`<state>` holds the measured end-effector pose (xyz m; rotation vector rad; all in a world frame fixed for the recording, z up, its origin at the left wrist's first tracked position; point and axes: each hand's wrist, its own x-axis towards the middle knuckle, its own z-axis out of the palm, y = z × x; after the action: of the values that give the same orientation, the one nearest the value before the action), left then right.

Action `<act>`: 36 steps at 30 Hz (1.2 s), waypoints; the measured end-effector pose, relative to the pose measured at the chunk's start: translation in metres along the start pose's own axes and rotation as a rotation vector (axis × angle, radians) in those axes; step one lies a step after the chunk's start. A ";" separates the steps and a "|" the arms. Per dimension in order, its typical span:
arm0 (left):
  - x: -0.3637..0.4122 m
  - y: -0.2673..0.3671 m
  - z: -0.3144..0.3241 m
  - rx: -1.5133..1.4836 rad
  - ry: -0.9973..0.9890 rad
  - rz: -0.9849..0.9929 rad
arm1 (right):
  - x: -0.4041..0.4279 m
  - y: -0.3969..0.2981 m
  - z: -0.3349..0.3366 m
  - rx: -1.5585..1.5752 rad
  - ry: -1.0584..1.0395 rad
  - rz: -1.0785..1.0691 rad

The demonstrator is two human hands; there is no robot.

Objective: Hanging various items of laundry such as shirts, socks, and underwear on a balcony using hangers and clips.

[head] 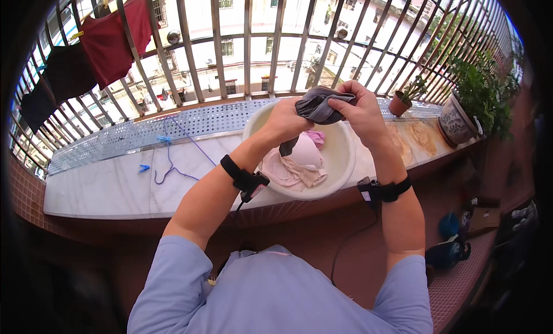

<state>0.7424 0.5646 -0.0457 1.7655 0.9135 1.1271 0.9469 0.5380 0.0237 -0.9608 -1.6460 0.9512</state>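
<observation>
My left hand [287,120] and my right hand [357,111] both grip a dark grey cloth garment [322,107], bunched between them above a pale round basin [345,172]. A strip of the grey cloth hangs down below my left hand. In the basin lie pale pink clothes [298,165] and a brighter pink piece [316,138]. Left of the basin, a purple-blue clothes hanger [190,137] lies on the ledge with a light blue clothespin [164,138] at it. A darker blue clothespin [144,168] lies farther left.
The basin stands on a marble ledge [99,191] before metal window bars [247,44]. A red garment [114,40] and dark garments [69,72] hang at the upper left. A small potted plant [399,105] and a larger patterned pot [458,120] stand on the right.
</observation>
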 end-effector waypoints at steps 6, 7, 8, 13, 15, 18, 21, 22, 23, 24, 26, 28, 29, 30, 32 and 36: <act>0.005 0.000 -0.010 -0.783 -0.127 -0.376 | -0.021 0.060 0.021 0.010 0.036 0.218; 0.001 0.007 -0.004 -0.844 -0.099 -0.361 | -0.022 0.062 0.028 -0.039 0.053 0.235; -0.001 0.012 -0.004 -0.843 -0.092 -0.363 | -0.023 0.064 0.036 -0.086 0.065 0.255; 0.005 -0.003 -0.002 -0.710 0.048 -0.346 | -0.020 0.064 0.052 -0.047 -0.035 0.253; 0.008 -0.007 0.001 -0.604 0.333 -0.345 | -0.020 0.056 0.043 -0.010 -0.229 0.385; 0.013 -0.016 -0.005 -0.726 0.244 -0.361 | -0.017 0.077 0.043 -0.412 0.144 0.043; 0.021 -0.020 0.008 -0.692 0.329 -0.409 | -0.016 0.067 0.072 -0.163 -0.051 0.119; 0.024 -0.027 0.009 -0.633 0.379 -0.418 | -0.015 0.062 0.078 -0.049 -0.110 0.153; 0.024 -0.028 0.003 -0.634 0.389 -0.422 | -0.014 0.057 0.082 0.060 -0.159 0.196; 0.024 -0.029 -0.003 -0.765 0.215 -0.455 | -0.011 0.052 0.085 0.062 -0.169 0.199; 0.023 -0.021 -0.003 -0.897 0.010 -0.499 | -0.007 0.047 0.078 0.341 -0.144 0.403; 0.020 0.012 0.008 -0.825 -0.265 -0.578 | -0.005 0.066 0.050 0.483 -0.115 0.514; 0.023 -0.002 0.008 -0.522 -0.067 -0.576 | -0.001 0.063 0.057 0.500 -0.108 0.514; 0.023 -0.004 0.007 -0.397 -0.068 -0.535 | 0.001 0.075 0.053 0.507 -0.118 0.545; 0.019 -0.005 -0.003 -0.235 -0.075 -0.418 | 0.002 0.079 0.052 0.639 -0.090 0.626; -0.004 0.032 -0.011 -0.211 -0.032 -0.389 | -0.008 0.077 0.035 0.867 -0.072 0.590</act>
<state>0.7353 0.5513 -0.0157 1.3586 1.0248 0.9027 0.9270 0.5550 -0.0572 -0.7864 -0.8124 1.8987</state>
